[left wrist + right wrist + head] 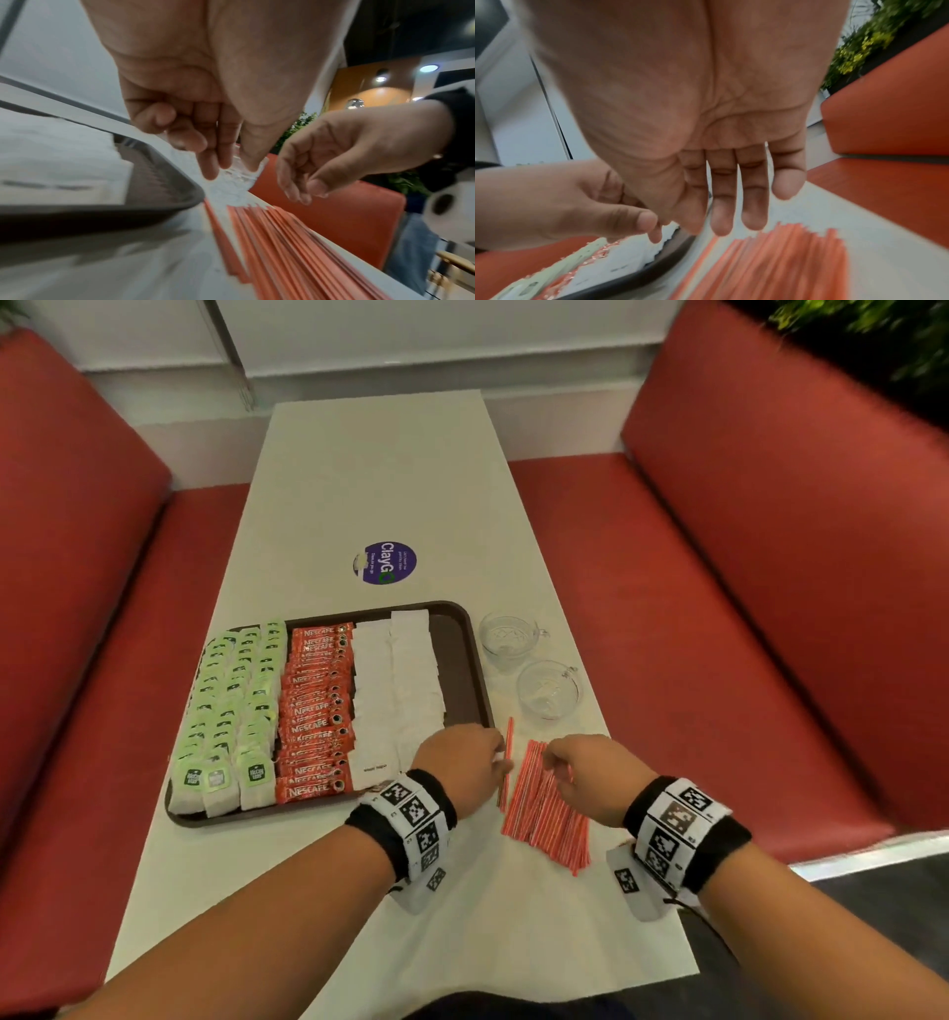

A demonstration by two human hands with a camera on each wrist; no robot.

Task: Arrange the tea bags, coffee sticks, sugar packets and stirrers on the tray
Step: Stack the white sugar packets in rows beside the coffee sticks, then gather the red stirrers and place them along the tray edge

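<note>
Your white table (390, 480) runs up the middle of the head view between 2 red benches (770, 588). The brown tray (464, 660) sits in the left centre of that frame. It carries green-tagged tea bags (231, 706) at its left side, red coffee sticks (316, 711) next to them, then white sugar packets (398, 690), and a bare strip along its right rim.

The red-and-white stirrers (544, 809) lie off the tray, fanned on the table at lower centre right. 1 single stirrer (508, 742) lies apart from the pile, just beside the tray's lower right corner. 2 clear glass cups (548, 689) stand above the pile, right of the tray. A purple round sticker (385, 563) marks the table above the tray.

Your left hand (462, 765) hovers over the tray's lower right corner, near the single stirrer. Its fingers are loosely curled with nothing between them in the left wrist view. Your right hand (590, 773) is over the top end of the stirrer pile, its fingers (754, 203) nearly straight and close together, holding nothing. Whether the tips touch the stirrers, you cannot tell.
</note>
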